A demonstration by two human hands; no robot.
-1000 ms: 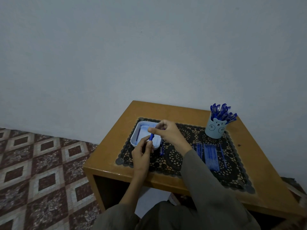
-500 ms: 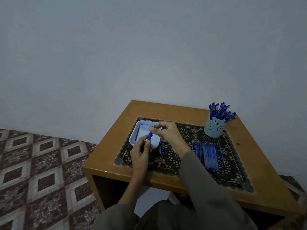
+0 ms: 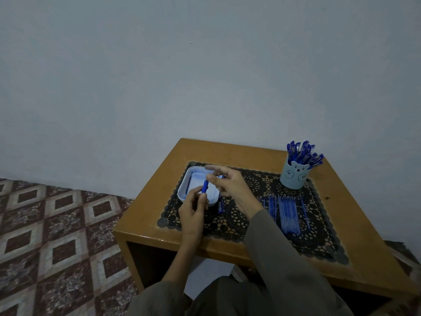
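**Short blue pen part held over a white tray**

Your left hand (image 3: 193, 209) pinches the lower end of a short blue pen part (image 3: 205, 186), holding it upright just above the white tray (image 3: 182, 190). Your right hand (image 3: 230, 183) hovers at its top with fingers loosely spread, gripping nothing. The part looks like light, stiff, smooth plastic and is probably slippery, so take it mid-shaft with your fingertips.

Dim, bluish, even light with soft shadows, slight blur on the moving fingers, and wide-angle bending at the edges.
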